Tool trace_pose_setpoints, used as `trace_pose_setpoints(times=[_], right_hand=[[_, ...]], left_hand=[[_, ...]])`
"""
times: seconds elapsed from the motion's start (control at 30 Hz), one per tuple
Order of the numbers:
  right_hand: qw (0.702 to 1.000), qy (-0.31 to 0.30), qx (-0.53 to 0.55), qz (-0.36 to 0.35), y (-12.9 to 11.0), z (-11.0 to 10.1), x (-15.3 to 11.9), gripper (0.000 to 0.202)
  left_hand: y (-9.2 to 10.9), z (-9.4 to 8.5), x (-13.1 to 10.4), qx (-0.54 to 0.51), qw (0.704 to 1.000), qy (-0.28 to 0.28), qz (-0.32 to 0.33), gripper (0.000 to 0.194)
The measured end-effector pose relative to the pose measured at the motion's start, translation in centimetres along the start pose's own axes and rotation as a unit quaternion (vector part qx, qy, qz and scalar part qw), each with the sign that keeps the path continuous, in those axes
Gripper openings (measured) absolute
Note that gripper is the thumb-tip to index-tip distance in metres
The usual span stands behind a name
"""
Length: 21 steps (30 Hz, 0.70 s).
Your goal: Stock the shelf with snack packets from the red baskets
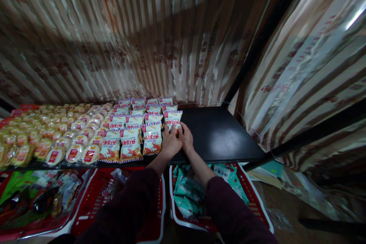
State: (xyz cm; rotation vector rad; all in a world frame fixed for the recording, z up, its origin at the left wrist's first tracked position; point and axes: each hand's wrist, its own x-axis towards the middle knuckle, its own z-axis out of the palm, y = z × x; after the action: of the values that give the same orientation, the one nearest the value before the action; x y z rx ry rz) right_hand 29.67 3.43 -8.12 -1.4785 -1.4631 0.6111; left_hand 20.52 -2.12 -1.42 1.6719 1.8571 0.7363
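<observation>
Both hands are together at the right end of several rows of small snack bags (152, 137) printed with red lettering and shrimp. My left hand (171, 143) has its fingers on the lower front of one white and orange snack bag (172, 116). On that bag's right side, my right hand (185, 137) curls its fingers against it. The bag stands leaning back, with its striped top edge showing above my fingers. Its lower part is hidden by my hands. The black shelf (211, 133) carries the rows.
Left of the bags lie round wrapped crackers (74, 153) and yellow wrapped pastries (24, 154). Below the shelf stand red baskets (162, 206), one holding green snack packets (185, 198). Dark posts (246, 72) and striped plastic sheeting (171, 38) border the shelf.
</observation>
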Motion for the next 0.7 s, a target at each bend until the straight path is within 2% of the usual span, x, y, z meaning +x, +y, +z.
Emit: trace_pose_setpoints(times=[0.2, 0.33, 0.43, 0.57, 0.7], right_hand=[[0.999, 0.013, -0.019, -0.034, -0.1, 0.0, 0.4, 0.043], [0.999, -0.013, 0.018, 0.025, -0.4, -0.2, 0.9, 0.059], [0.996, -0.054, 0.037, 0.059, -1.1, -0.4, 1.3, 0.069], [0.992, -0.112, 0.036, 0.040, -2.2, -0.8, 1.5, 0.062], [0.992, -0.120, 0.004, 0.049, -2.8, -1.0, 1.4, 0.057]], left_hand=[[0.4, -0.3, -0.1, 0.003, 1.000, -0.001, -0.012, 0.071], [0.3, 0.0, -0.1, 0.007, 1.000, 0.005, -0.011, 0.068], [0.1, 0.2, -0.1, 0.019, 1.000, 0.017, -0.003, 0.069], [0.2, 0.1, -0.3, 0.057, 0.998, 0.015, -0.010, 0.069], [0.7, -0.3, -0.5, 0.094, 0.995, 0.003, -0.024, 0.068]])
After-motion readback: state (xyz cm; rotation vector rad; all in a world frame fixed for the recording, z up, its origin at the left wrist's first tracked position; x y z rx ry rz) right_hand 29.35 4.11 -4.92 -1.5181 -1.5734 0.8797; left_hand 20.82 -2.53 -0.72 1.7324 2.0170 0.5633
